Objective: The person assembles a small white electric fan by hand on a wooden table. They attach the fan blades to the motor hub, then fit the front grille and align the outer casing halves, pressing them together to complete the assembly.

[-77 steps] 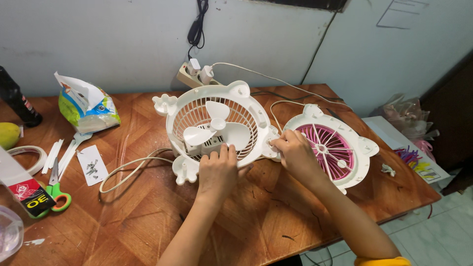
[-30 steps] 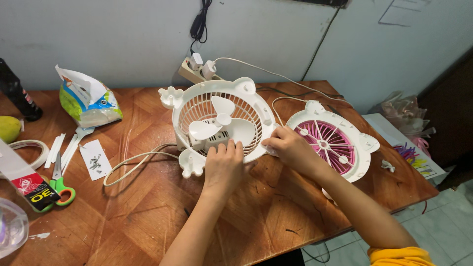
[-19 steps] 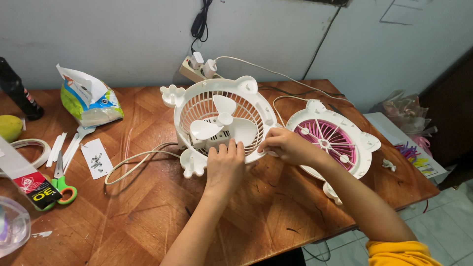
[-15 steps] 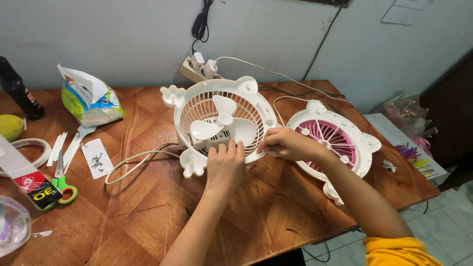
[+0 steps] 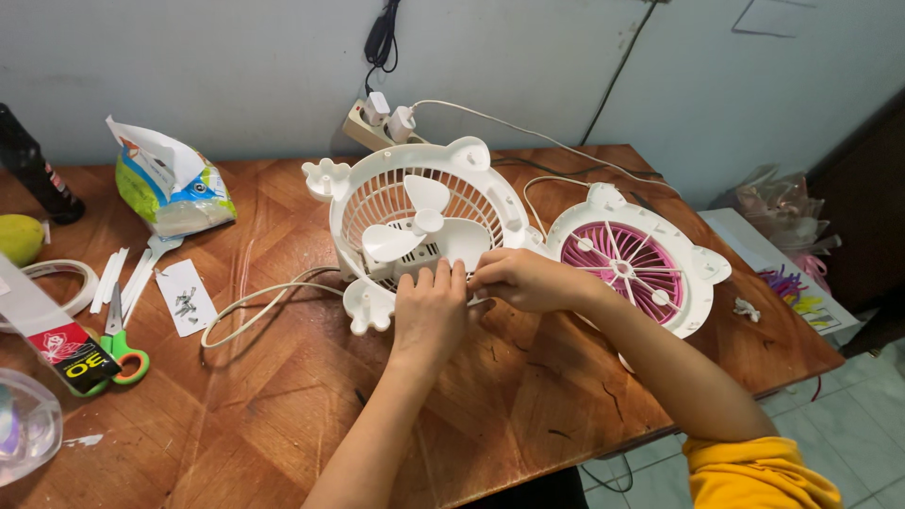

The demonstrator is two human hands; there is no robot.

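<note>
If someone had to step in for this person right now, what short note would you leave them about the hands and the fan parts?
Left hand: flat on the lower front edge of the white fan body, fingers on the grille; nothing gripped.
Right hand: fingers pinched at the same lower edge; what they hold is hidden.
Parts: the fan body lies face up on the wooden table, blades exposed. The pink-and-white front cover lies off, to the right. Small screws rest on a paper slip at the left, beside the scissors.
Done: cover removed. Left: cover not refitted, screws not in.
</note>
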